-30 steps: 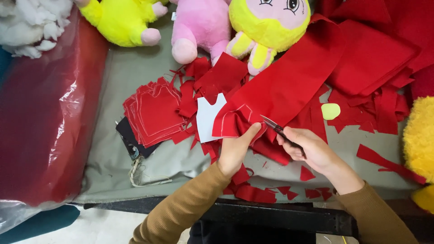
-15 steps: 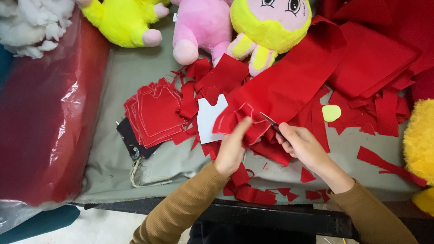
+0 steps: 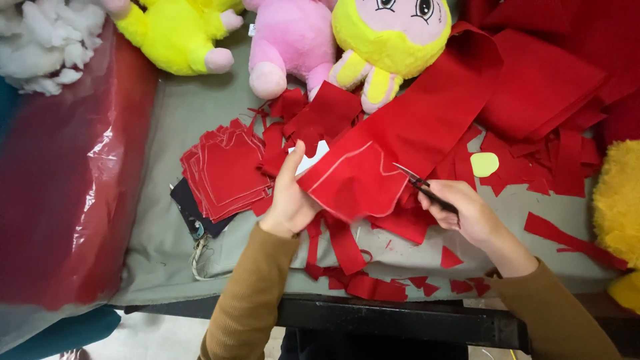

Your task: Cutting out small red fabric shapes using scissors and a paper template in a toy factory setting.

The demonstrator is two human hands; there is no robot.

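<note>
My left hand [image 3: 290,197] grips the near end of a long red fabric strip [image 3: 400,143] marked with a pale chalk outline, holding it up over the table. My right hand [image 3: 467,213] holds small dark scissors [image 3: 421,187], their blades at the strip's right edge. A stack of cut red fabric pieces [image 3: 227,170] lies just left of my left hand. A white paper piece [image 3: 310,159] peeks out behind my left fingers.
Red scraps [image 3: 367,283] litter the grey table cover [image 3: 167,233] near its front edge. Yellow [image 3: 177,33], pink [image 3: 290,40] and yellow-headed [image 3: 390,40] plush toys lie at the back. More red cloth [image 3: 547,87] is piled at the right, a red plastic-covered bundle [image 3: 67,187] at the left.
My left hand has turned and spread the red piece, so its chalk outline now faces up. The scissors have shifted along its right edge.
</note>
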